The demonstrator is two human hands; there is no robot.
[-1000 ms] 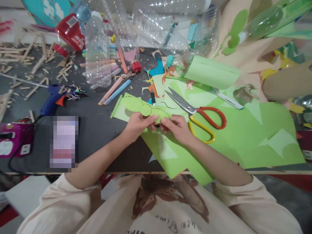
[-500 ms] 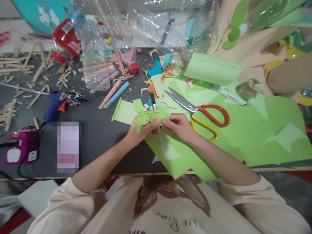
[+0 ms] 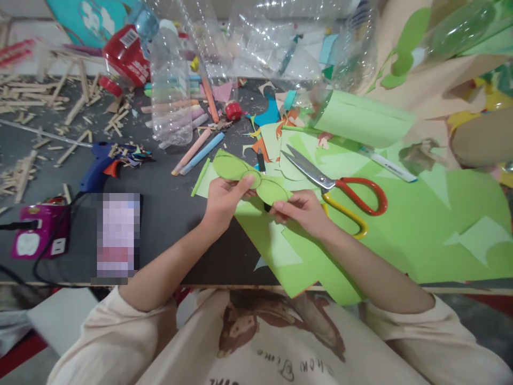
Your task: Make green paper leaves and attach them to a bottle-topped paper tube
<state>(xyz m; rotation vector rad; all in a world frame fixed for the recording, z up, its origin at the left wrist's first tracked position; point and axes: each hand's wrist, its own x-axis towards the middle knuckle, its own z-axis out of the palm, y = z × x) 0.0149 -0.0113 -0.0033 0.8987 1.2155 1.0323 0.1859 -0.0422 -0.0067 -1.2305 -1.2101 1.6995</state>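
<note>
Both hands hold a green paper cut-out [image 3: 248,179] made of leaf-shaped lobes, just above the dark table [image 3: 168,214]. My left hand [image 3: 222,200] pinches its left lobe between thumb and fingers. My right hand [image 3: 298,211] pinches the right lobe from below. Under the hands lie sheets of light green paper [image 3: 401,224]. Scissors with red and yellow handles [image 3: 340,187] lie on that paper, just right of my right hand.
Clear plastic bottles [image 3: 170,85] stand at the back, with chalk sticks [image 3: 198,149] in front. A blue glue gun [image 3: 98,166] and a purple power strip [image 3: 36,235] sit left. Wooden sticks [image 3: 36,107] litter the far left. A rolled green sheet [image 3: 360,117] and a white pen [image 3: 390,168] lie right.
The cut-out was folded down against my left hand half a second ago; now it is spread flat again and held slightly higher. The scissors have not moved.
</note>
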